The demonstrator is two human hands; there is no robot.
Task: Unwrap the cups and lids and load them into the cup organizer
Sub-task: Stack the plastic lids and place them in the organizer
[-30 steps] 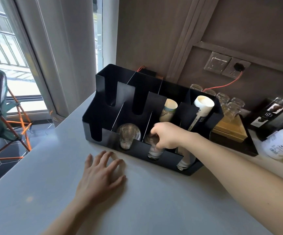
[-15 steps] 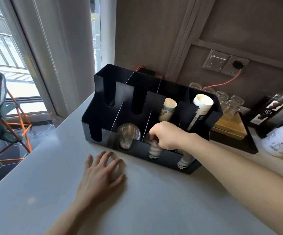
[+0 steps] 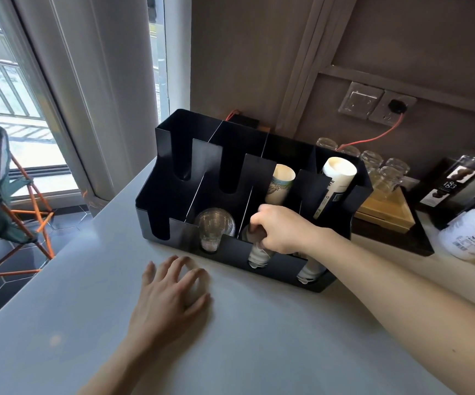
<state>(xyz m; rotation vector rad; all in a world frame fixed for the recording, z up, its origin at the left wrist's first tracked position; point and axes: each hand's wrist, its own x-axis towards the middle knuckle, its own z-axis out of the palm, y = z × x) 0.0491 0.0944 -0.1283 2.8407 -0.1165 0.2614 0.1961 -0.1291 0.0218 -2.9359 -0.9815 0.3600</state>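
Stack position: clear stack (lids or cups, cannot tell) sits in middle front slot of cup organizer, lower end showing through front notch. Long axis roughly along slot, front to back. right hand directly above stack, entering from right, fingers curled down round its top, gripping. left hand flat on counter, fingers spread, holding nothing, just short of organizer. Judgement: right hand nearer; seating push runs down and rearward.

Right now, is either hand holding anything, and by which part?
The right hand grips the clear plastic stack by its top end, in the black cup organizer. The left hand rests on the white counter, holding nothing.
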